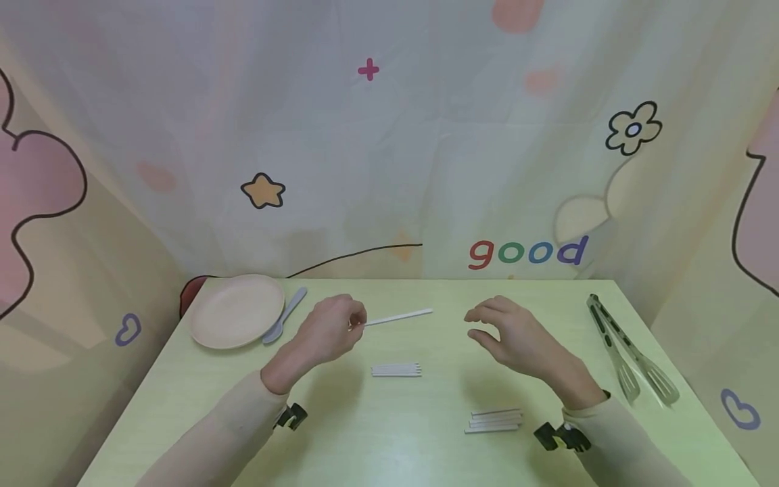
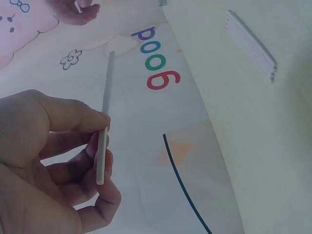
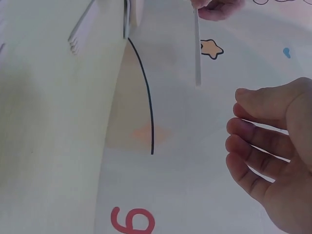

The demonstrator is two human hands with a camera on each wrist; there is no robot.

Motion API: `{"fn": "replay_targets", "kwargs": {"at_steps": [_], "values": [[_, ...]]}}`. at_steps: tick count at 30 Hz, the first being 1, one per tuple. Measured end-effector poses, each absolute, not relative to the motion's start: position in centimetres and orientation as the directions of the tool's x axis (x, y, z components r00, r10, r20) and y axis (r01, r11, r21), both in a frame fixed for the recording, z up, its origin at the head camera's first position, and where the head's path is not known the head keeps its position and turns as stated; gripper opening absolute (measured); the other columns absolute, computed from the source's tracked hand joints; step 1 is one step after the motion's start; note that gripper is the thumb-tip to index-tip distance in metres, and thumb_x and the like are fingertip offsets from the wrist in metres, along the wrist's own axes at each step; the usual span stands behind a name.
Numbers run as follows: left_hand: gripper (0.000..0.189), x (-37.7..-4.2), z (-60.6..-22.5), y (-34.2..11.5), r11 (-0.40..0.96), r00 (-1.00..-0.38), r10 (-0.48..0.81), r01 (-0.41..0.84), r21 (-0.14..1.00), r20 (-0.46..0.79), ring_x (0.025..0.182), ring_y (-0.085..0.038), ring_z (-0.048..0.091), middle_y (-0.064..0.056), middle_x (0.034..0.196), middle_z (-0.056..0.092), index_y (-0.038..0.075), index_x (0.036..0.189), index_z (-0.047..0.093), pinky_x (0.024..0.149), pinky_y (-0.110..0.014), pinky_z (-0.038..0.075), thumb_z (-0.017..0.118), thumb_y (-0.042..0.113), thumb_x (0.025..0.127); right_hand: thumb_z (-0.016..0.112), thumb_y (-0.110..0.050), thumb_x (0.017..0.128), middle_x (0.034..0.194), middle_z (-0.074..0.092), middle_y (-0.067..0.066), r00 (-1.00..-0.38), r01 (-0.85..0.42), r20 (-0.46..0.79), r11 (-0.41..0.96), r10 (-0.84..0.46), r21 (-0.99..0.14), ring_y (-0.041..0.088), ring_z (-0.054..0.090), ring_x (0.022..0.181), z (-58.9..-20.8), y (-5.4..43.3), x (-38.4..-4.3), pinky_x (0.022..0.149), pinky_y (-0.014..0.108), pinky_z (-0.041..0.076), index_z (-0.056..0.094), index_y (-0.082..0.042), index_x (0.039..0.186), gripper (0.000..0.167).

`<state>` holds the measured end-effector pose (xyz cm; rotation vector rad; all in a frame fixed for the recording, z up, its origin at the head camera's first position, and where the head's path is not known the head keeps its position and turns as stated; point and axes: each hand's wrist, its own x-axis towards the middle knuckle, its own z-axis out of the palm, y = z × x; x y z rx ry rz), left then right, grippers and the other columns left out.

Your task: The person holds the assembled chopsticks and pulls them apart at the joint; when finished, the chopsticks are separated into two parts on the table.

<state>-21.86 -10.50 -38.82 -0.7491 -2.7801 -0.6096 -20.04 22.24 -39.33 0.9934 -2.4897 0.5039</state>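
My left hand pinches a thin white stick near one end, between thumb and fingers, and holds it above the table. In the left wrist view the stick extends beyond the fingertips. Facing it from the right, my right hand is raised with relaxed, slightly bent fingers and nothing in them; a gap parts it from the stick's free end. Below and between the hands lies a row of several white sticks. Another group of several white sticks lies nearer me, under the right forearm's side.
A pale round plate sits at the table's back left, with a grey spoon beside it. Metal tongs with dark handles lie along the right side. A printed curtain stands behind the table.
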Motion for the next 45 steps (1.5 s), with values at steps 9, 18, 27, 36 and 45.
{"fn": "replay_targets", "kwargs": {"at_steps": [9, 18, 27, 36, 45], "values": [[0.006, -21.9, -38.8, -9.1, 0.725, -0.781, 0.525, 0.618, 0.302, 0.338, 0.073, -0.013, 0.054, 0.000, 0.078, 0.060, 0.006, 0.086, 0.071, 0.068, -0.028, 0.048, 0.067, 0.001, 0.085, 0.077, -0.015, 0.082, 0.101, 0.069, 0.001, -0.646, -0.726, 0.506, 0.664, -0.572, -0.177, 0.019, 0.062, 0.100, -38.6, 20.9, -20.2, 0.084, 0.036, 0.055, 0.072, -0.010, 0.102, 0.021], [0.007, -21.6, -38.8, -7.9, 0.674, -0.726, 0.568, 0.680, 0.287, 0.387, 0.077, -0.015, 0.054, -0.001, 0.081, 0.060, 0.006, 0.089, 0.068, 0.070, -0.028, 0.049, 0.068, -0.001, 0.086, 0.077, -0.012, 0.082, 0.101, 0.067, 0.001, -0.630, -0.747, 0.516, 0.635, -0.581, -0.197, 0.016, 0.061, 0.097, -38.9, 19.7, -20.4, 0.080, 0.034, 0.056, 0.071, -0.009, 0.103, 0.023], [0.008, -21.2, -38.5, -6.8, 0.638, -0.699, 0.594, 0.711, 0.297, 0.398, 0.079, -0.018, 0.053, -0.002, 0.081, 0.058, 0.004, 0.089, 0.068, 0.073, -0.031, 0.048, 0.065, -0.003, 0.087, 0.078, -0.011, 0.081, 0.099, 0.067, 0.001, -0.594, -0.779, 0.532, 0.597, -0.603, -0.193, 0.016, 0.060, 0.095, -39.0, 18.8, -20.5, 0.079, 0.032, 0.056, 0.071, -0.008, 0.100, 0.021], [0.007, -20.7, -38.5, -6.3, 0.622, -0.695, 0.606, 0.717, 0.315, 0.387, 0.081, -0.017, 0.053, -0.001, 0.082, 0.058, 0.005, 0.090, 0.067, 0.074, -0.030, 0.048, 0.065, -0.002, 0.089, 0.076, -0.007, 0.082, 0.088, 0.064, -0.003, -0.576, -0.794, 0.531, 0.579, -0.621, -0.183, 0.012, 0.056, 0.086, -39.3, 18.1, -20.4, 0.070, 0.025, 0.052, 0.074, -0.008, 0.093, 0.011], [0.009, -20.6, -38.8, -6.1, 0.603, -0.647, 0.624, 0.755, 0.256, 0.438, 0.078, -0.018, 0.049, -0.001, 0.081, 0.058, 0.005, 0.088, 0.066, 0.072, -0.028, 0.044, 0.065, -0.004, 0.087, 0.072, 0.001, 0.083, 0.090, 0.057, 0.000, -0.593, -0.775, 0.468, 0.623, -0.655, -0.110, 0.014, 0.051, 0.085, -39.6, 17.9, -20.2, 0.071, 0.025, 0.050, 0.066, -0.005, 0.095, 0.015]]}}
